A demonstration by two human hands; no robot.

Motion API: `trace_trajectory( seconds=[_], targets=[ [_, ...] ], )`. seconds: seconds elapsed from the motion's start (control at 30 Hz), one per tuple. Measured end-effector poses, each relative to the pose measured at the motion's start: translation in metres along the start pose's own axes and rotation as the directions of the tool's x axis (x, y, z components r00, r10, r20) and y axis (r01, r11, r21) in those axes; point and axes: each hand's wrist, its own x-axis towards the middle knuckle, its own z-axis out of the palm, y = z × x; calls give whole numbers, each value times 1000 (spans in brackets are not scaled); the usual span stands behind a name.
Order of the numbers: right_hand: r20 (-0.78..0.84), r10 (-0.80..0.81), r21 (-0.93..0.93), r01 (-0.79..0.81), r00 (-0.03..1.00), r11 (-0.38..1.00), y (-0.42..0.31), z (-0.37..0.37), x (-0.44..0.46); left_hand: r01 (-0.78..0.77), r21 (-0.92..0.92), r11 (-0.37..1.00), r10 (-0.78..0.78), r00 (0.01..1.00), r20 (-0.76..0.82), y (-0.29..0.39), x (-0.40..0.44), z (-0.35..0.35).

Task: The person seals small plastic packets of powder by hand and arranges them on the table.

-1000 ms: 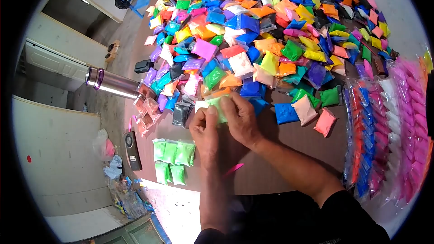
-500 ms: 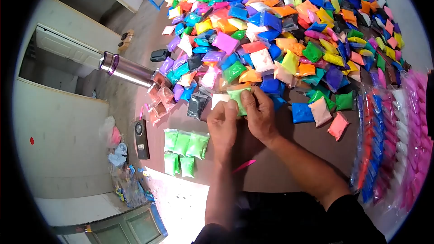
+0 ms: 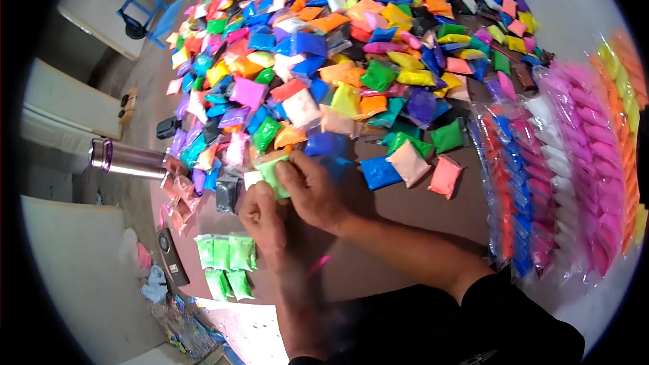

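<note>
Between both hands is a light green packet [image 3: 273, 174], held in front of the heap of coloured packets [image 3: 318, 47]. My right hand [image 3: 312, 189] pinches it between thumb and fingers from the right. On its left side my left hand [image 3: 265, 220] is closed, with the thumb up, at the packet's lower left edge. A small white piece [image 3: 253, 179] shows just above my left fingers; what it belongs to is unclear. Several light green packets [image 3: 221, 253] lie in two rows on the brown table [image 3: 378, 247], left of my left forearm.
A steel flask [image 3: 128, 159] lies at the table's left edge, with a dark phone-like device [image 3: 172, 257] nearer me. Long strips of joined packets [image 3: 564, 169] lie at the right. A blue chair [image 3: 152, 17] stands beyond the table. A pink sliver [image 3: 319, 265] lies by my left forearm.
The camera view has swung, shifting the table and heap leftward since half a second ago. Both hands keep hold of the light green packet, with little change in grip.
</note>
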Motion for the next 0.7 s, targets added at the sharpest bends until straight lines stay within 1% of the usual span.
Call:
trace_trajectory(
  seconds=[0.03,0.07,0.13,0.17,0.2,0.27,0.33,0.4,0.43,0.47,0.53,0.57,0.6,0.67,0.7],
  targets=[
    [34,25,-32,-24,999,999,0,-2,-1,-6,43,999,7,1000,-27,-6,2,-3],
    [21,24,-41,-23,999,999,1,-2,-1,-73,96,993,76,997,-26,-13,7,-9],
    [40,-39,-33,41,998,999,-1,1,-1,66,-53,996,-73,989,-132,4,2,8],
    [44,-51,-34,53,998,998,-2,2,-2,43,-56,997,-50,992,-115,4,4,9],
    [34,-55,-42,56,998,998,-3,2,-1,52,-53,997,-56,995,-84,5,4,5],
    [66,-52,-58,56,996,997,-4,1,-1,-68,8,998,68,994,-83,0,5,3],
    [52,-69,-68,72,996,995,-9,1,-2,-74,27,997,77,992,-95,0,3,5],
    [60,-23,-30,25,998,999,-10,2,-2,-135,147,980,149,985,-92,-6,5,-1],
    [41,-53,-52,55,998,997,-7,2,-2,-138,170,976,153,985,-80,-6,6,-2],
    [35,-56,-60,58,998,996,-6,2,-1,-138,162,977,151,986,-74,-6,5,1],
    [21,-90,-75,91,996,993,-3,2,-1,-48,2,999,48,994,-102,3,3,11],
    [20,-70,-54,71,997,996,-2,2,-1,-13,-11,1000,11,991,-133,13,-1,22],
    [14,-74,-59,74,997,995,2,3,-1,-11,-15,1000,9,992,-126,12,0,23],
    [30,-133,-47,134,991,990,10,5,-1,-31,30,999,36,983,-181,10,1,17],
    [43,-138,-47,140,990,989,7,4,-1,-8,57,998,18,984,-178,7,3,8]
  ],
)
